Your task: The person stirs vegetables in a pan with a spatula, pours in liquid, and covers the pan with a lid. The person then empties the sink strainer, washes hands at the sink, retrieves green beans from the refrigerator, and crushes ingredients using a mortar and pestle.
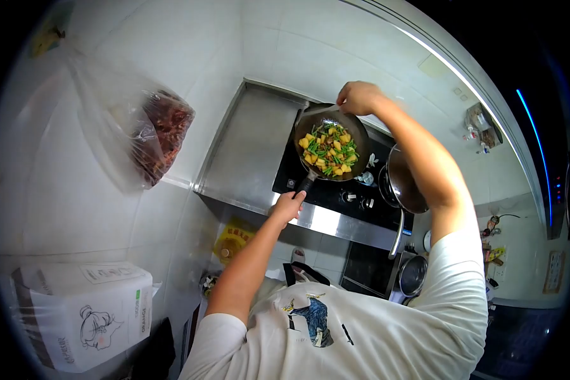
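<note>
Left hand point(289, 208): fingers wrapped round straight black handle point(306, 182). Round dark pan point(363, 140) sits on flat black stove point(326, 189), yellow-and-green chunky food point(329, 151) inside. Right hand point(360, 99) at far rim; cannot tell what fingers pinch. Step looks like cooking; next move calls for steady handle.

Pale and shiny in here!
There's white tiled wall point(297, 50) behind a gleaming steel counter point(237, 145), light floor tiles point(328, 252) below, and 1 blue light strip point(539, 152) glowing far right!
</note>
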The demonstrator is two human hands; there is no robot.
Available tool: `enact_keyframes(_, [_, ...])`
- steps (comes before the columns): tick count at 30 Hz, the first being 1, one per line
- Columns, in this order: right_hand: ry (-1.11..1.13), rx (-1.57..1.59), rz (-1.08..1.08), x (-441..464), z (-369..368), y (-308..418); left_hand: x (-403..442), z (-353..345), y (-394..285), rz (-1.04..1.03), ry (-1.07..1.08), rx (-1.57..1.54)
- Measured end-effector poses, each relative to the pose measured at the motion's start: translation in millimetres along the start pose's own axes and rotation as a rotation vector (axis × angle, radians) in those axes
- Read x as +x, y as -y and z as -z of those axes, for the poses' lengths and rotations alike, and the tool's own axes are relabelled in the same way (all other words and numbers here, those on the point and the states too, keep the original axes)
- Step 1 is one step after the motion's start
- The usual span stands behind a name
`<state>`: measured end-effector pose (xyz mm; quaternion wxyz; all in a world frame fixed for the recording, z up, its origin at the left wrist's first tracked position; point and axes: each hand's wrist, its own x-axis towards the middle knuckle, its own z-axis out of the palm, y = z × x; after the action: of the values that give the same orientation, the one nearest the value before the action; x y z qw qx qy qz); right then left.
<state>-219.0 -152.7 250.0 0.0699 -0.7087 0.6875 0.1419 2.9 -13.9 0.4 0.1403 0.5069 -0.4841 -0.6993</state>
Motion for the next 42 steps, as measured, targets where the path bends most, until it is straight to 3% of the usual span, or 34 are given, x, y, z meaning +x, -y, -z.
enact_keyframes(3, [0.116, -0.144, -0.133, 28.5, -50.9, -8.9, 0.2, -0.5, 0.8, 0.022, 0.008, -0.019])
enact_keyframes(7, [0.207, -0.179, -0.141, -0.5, -40.4, -35.3, 5.9, -0.9, 4.2, -0.019, -0.005, -0.03])
enact_keyframes(11, [0.091, -0.137, 0.026, -23.5, -4.5, -15.8, 5.4, -0.3, 5.8, 0.01, -0.002, -0.01])
enact_keyframes(15, [0.125, -0.122, 0.175, -32.1, -10.0, 28.4, 1.4, -2.6, 1.0, 0.013, 0.005, -0.05])
enact_keyframes(20, [0.166, -0.266, -0.016, -40.6, -66.0, -22.2, 1.1, -3.1, 1.8, 0.028, 0.007, -0.053])
enact_keyframes(26, [-0.023, 0.072, -0.156, -108.2, -70.8, -85.2, 1.0, -3.3, -0.5, 0.067, 0.014, -0.069])
enact_keyframes(35, [-0.132, 0.291, -0.321, -184.0, -78.4, -115.3, 2.4, -2.8, -0.2, 0.094, 0.041, -0.082])
enact_keyframes(42, [-0.02, 0.319, -0.393, -199.4, -90.6, -115.0, 2.7, -1.3, 0.1, 0.082, 0.067, -0.063])
